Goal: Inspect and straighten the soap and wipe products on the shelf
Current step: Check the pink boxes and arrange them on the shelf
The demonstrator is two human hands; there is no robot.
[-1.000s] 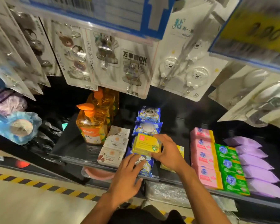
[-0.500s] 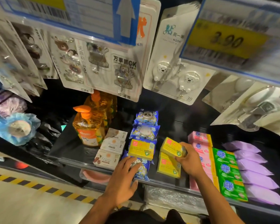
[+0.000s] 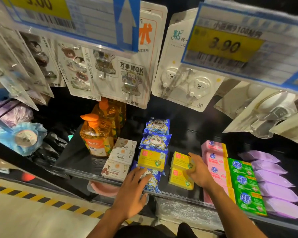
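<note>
— Where is the left hand (image 3: 132,191)?
— Near the centre, palm down, fingers straight and slightly spread, pointing far. Its bare forearm comes up from the near edge.
— And the right hand (image 3: 199,172)?
— To the right of it, a little farther in, and apart from it. The thumb reaches far and the fingers curl leftward, pinching the end of a yellow soap box (image 3: 180,160). The forearm slants in from the near right.

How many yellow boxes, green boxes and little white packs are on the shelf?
yellow boxes: 3
green boxes: 3
white packs: 3
Total: 9
</note>
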